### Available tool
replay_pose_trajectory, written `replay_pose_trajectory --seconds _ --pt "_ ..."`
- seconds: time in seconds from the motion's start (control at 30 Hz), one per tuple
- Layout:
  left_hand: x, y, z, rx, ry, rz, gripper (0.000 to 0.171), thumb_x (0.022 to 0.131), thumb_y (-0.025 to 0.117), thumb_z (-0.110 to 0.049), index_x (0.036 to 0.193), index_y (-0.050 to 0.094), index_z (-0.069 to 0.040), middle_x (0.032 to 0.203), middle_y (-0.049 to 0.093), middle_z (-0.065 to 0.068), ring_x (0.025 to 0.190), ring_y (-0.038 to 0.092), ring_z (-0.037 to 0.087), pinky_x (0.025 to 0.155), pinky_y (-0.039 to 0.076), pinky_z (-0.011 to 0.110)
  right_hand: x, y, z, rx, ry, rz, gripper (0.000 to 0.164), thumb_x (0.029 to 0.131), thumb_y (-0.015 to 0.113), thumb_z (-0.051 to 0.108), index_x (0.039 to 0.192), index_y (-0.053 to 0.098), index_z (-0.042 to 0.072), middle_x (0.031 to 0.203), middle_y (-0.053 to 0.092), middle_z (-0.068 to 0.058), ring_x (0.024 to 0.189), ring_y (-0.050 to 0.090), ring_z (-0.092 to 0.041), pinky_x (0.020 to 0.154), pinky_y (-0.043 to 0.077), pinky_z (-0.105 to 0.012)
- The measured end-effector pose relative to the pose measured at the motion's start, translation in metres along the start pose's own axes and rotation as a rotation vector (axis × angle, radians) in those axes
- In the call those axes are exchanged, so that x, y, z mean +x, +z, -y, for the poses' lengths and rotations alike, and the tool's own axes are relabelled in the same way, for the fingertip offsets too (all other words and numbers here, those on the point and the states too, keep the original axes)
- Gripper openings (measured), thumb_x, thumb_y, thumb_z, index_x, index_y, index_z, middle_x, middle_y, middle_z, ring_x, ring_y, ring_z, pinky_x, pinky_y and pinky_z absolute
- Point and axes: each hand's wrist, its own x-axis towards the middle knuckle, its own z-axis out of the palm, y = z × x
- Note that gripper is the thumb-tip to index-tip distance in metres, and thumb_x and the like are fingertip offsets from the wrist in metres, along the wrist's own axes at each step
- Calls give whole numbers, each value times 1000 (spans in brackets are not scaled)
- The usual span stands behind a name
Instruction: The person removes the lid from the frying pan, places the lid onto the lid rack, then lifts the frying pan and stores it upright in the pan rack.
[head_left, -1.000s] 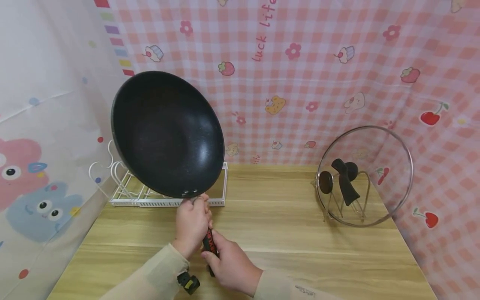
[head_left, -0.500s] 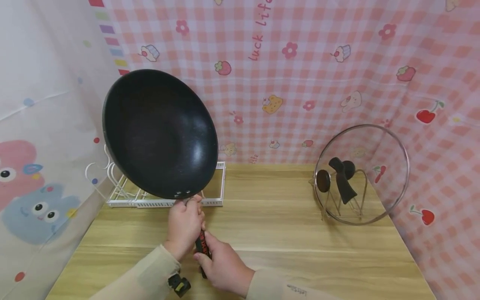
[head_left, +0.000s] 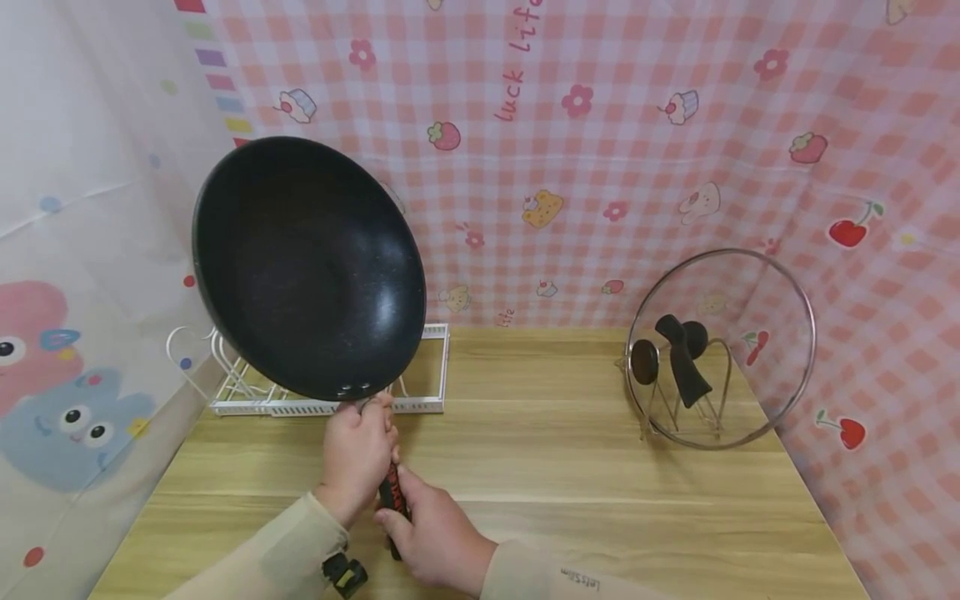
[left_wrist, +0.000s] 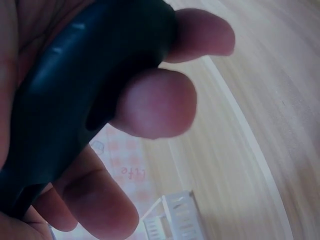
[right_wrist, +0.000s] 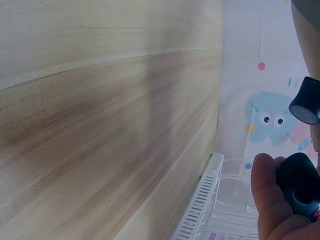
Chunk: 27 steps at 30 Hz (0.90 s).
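A black wok [head_left: 307, 267] is held up at a tilt, its bare inside facing the head camera. Behind and below its lower rim lies a white wire dish rack [head_left: 405, 407], partly covered by it in the head view. My left hand [head_left: 358, 450] grips the handle close to the pan. Lower down, my right hand [head_left: 438, 533] holds the black handle [head_left: 393, 496] with red lettering near its end. Fingers curl round the dark handle [left_wrist: 75, 95] in the left wrist view. The handle's end [right_wrist: 297, 182] shows beside the right hand's fingers in the right wrist view.
At the right, a glass lid [head_left: 802, 292] with a metal rim and black handle stands upright in a wire stand [head_left: 727, 375]. Both are on the wood-grain table [head_left: 570, 467]. A pink checked cloth [head_left: 585, 167] hangs behind, and a white patterned sheet [head_left: 90, 208] at the left.
The wok and both hands have shifted slightly left in the head view. The grip of both hands on the handle looks the same, and the view itself has drifted a little.
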Motion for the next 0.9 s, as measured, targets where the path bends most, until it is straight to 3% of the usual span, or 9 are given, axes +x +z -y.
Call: replay_pose_trajectory --seconds 0.47,0.9 --pt "2 -8 0 7 8 -4 24 97 32 -13 86 51 -4 57 37 -2 38 37 12 34 40 31 4 8 2 122 23 54 32 93 54 26 124 45 25 70 57 11 58 54 2 55 46 -17" --pt "1 -17 0 40 16 -58 24 96 34 -13 87 54 -2 57 40 -2 38 40 12 35 42 33 8 15 4 52 -33 39 28 94 54 25 121 46 22 71 56 13 59 52 5 58 45 -14"
